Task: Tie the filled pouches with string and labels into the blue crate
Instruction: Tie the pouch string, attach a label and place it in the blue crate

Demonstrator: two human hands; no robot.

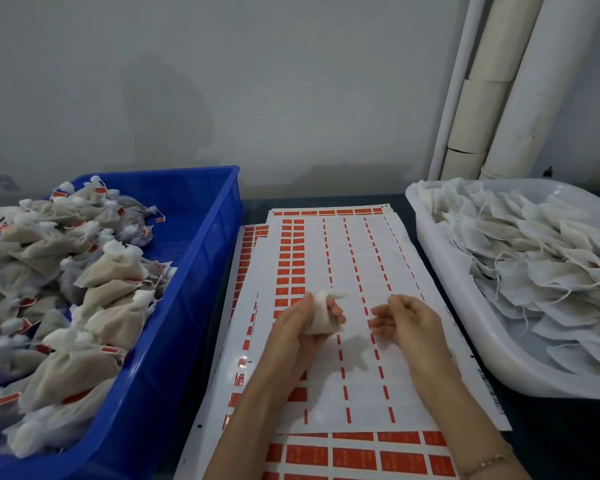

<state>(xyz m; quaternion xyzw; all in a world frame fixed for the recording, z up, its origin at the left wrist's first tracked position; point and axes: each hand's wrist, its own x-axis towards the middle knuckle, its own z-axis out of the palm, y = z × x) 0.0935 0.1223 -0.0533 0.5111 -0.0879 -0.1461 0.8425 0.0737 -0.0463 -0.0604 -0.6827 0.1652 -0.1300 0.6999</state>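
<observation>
Head view: filled pouch [321, 322] held just above the label sheets [343, 254], its gathered neck standing up past the fingers; left hand [300, 325] wrapped round its body, fingers clasping it; no red label seen on it, and no string discernible. Right hand [413, 323] just beside, apart from the pouch, fingers loosely curled; whether they pinch a string cannot be told. Risks, as judged: the neck may spring open and spill filling if the left grip slackens before a knot is drawn; a thin string may slip or knot loosely; a label could be omitted. Blue crate [194, 299] to the left holds tied pouches [111, 278] with red labels; white tray [440, 271] to the right holds untied pouches [541, 258]; an unfinished pouch dropped into the crate would be hard to find among the rest.
</observation>
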